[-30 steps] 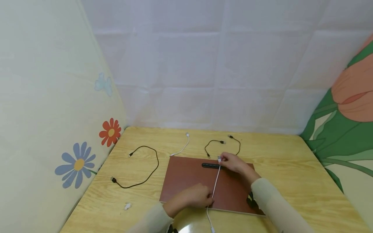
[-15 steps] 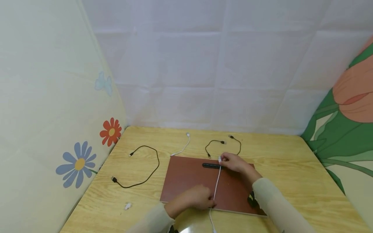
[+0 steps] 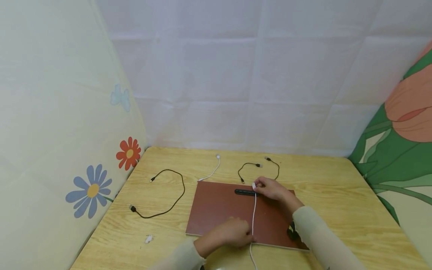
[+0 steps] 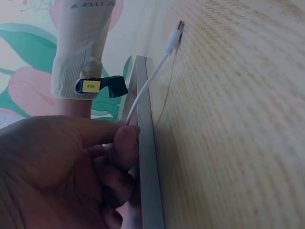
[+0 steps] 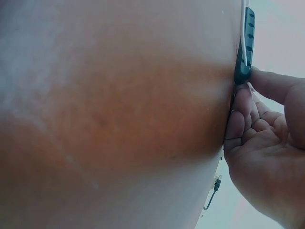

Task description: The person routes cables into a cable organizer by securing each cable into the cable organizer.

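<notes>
A white charging cable [image 3: 254,213] runs front to back over a reddish-brown board [image 3: 216,210]. My right hand [image 3: 270,188] pinches its far plug end, at the right end of a black cable-clip strip [image 3: 243,192]. In the right wrist view, the thumb and fingertips sit right at the end of that slotted strip [image 5: 246,45], and the cable lies along it. At the board's front edge, my left hand [image 3: 236,232] pinches the cable between thumb and index finger. The left wrist view shows the cable's slim free plug [image 4: 174,41] sticking out past the board over the wood-grain table.
Behind the board lie a short white cable [image 3: 213,172] and two black cables, one short [image 3: 240,169] and one partly behind my right hand [image 3: 278,168]. A longer black cable [image 3: 182,193] curves at left, with a small white piece [image 3: 148,239] in front of it.
My left hand has shifted slightly right with the cable, which now runs straighter front to back. The right hand keeps its place at the strip, the plug end tilting slightly.
</notes>
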Available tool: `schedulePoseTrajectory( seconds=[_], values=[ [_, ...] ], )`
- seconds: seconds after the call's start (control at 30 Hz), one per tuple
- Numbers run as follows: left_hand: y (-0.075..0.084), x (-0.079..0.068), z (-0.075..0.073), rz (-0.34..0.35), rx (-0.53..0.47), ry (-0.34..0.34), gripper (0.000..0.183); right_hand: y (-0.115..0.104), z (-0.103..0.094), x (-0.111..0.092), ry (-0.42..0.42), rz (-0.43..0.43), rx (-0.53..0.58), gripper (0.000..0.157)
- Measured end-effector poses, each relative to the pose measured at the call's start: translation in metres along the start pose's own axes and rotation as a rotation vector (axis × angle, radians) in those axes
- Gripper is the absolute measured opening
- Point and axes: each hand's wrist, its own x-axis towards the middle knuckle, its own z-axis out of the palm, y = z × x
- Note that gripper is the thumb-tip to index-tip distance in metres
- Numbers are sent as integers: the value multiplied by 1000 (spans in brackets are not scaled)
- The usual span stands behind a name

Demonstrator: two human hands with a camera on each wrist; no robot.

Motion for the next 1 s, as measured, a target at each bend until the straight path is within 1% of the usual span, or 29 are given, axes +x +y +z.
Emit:
schedulePoseTrajectory(
  seconds=[0.13,0.33,0.43,0.5,0.57,0.67,0.77,0.83,0.9,1.0],
  values=[
    [0,-1,1,58,-23,-19,49,0,0,0,-8,3,3,23],
    [-3,0,2,144,-99,-51,46,-1,1,-2,-14,3,11,23],
    [-6,0,0,165,-141,-71,40,-3,1,-3,-11,12,2,23],
    [-9,0,-2,170,-147,-62,36,-4,1,-4,-8,13,-12,23],
    [-14,-1,-3,164,-157,-43,32,-6,2,-4,-3,13,-23,23],
    [-23,-2,-4,149,-151,5,26,-6,2,-4,1,11,-36,22],
    [-36,-3,-7,131,-149,51,18,-6,3,-3,5,17,-34,20],
    [-45,-3,-10,107,-132,84,16,-6,3,-3,6,16,-31,20],
    [-55,-4,-12,71,-92,118,20,-6,2,-4,10,13,-29,20],
    [-67,-7,-17,-7,-49,149,37,-6,2,-4,10,14,-30,21]
  ],
)
